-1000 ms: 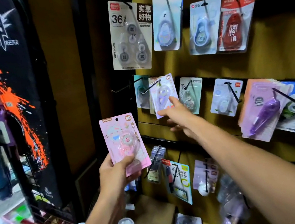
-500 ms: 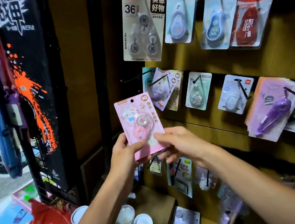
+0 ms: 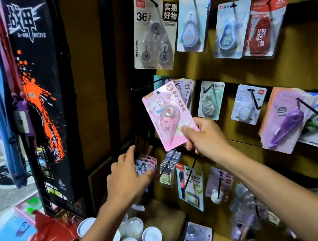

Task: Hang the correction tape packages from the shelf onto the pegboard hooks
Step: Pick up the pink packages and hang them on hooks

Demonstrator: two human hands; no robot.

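The pink correction tape package (image 3: 169, 116) is held up in front of the pegboard (image 3: 302, 57), tilted with its top leaning left, its upper edge just below the bare black hook (image 3: 147, 84) that juts out at the left end of the middle row. The right hand (image 3: 203, 138) pinches the package's lower right corner, thumb on the front of the card and fingers curled behind it. Directly behind the pink card, another package with a "30" badge (image 3: 188, 91) hangs on the next hook.

The left hand (image 3: 128, 179) reaches lower and to the left, fingers extended and slightly spread, their tips touching a small stack of pink and blue carded packages (image 3: 145, 165) standing by the dark frame; it does not grip anything that can be seen.

Above, the top row carries a grey "36" value pack (image 3: 151, 36), two pale blue tape packages (image 3: 193, 23) and a red one (image 3: 263, 31). To the right on the middle row hang a purple tape package (image 3: 283, 119) and others beside it. Below the hands stand white-capped tubes (image 3: 151, 238), and a red plastic bag (image 3: 49, 237) lies at lower left. A black banner with an orange splash (image 3: 43, 98) hangs at the left.
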